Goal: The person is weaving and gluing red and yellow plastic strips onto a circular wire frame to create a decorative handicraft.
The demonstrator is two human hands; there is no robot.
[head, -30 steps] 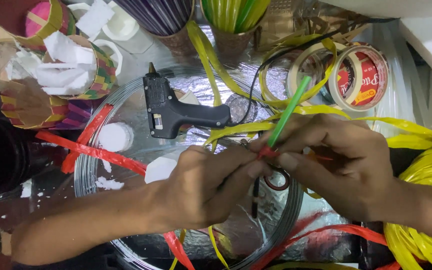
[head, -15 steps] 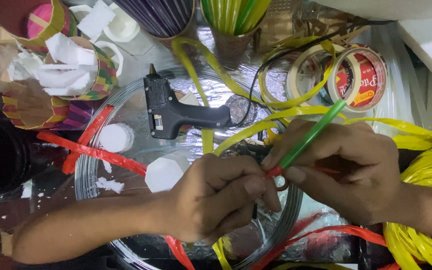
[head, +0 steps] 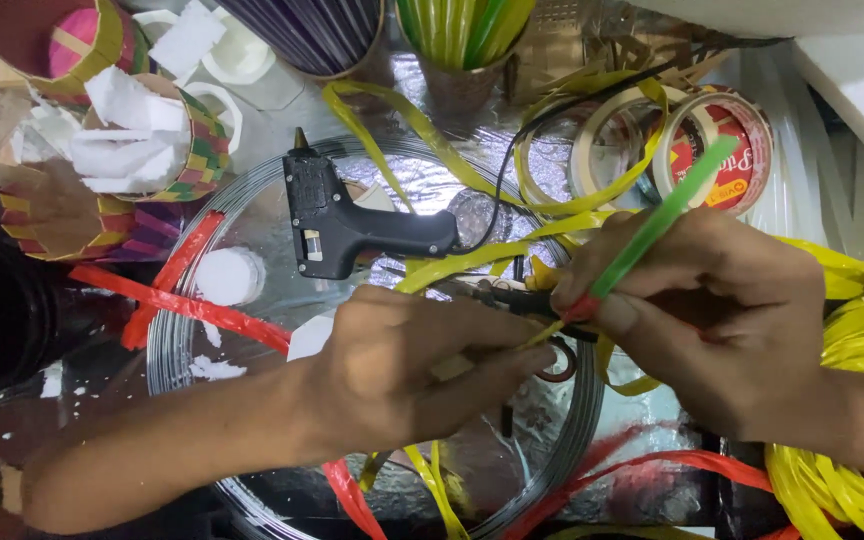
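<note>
My right hand [head: 722,320] pinches a green stick [head: 662,215] that slants up to the right, with a bit of red strip at its lower end. My left hand [head: 412,375] is closed beside it, fingertips meeting the right hand's at the stick's base and holding a yellow plastic strip [head: 482,260]. Small pliers or scissors with a red ring handle [head: 552,350] lie under the fingers, partly hidden. A black glue gun [head: 342,225] lies just above the left hand on a coil of grey wire [head: 177,340].
Woven coloured cups with white foam pieces [head: 142,140] stand at top left. Rolls of tape [head: 712,150] sit at top right. Yellow strips [head: 852,330] pile at the right, red strips [head: 182,305] cross the left and bottom. A cup of green and yellow sticks [head: 462,30] stands above.
The green stick has swung from steep to leaning further right. My right hand shifted slightly right; the left hand's fingers closed in at the stick's base.
</note>
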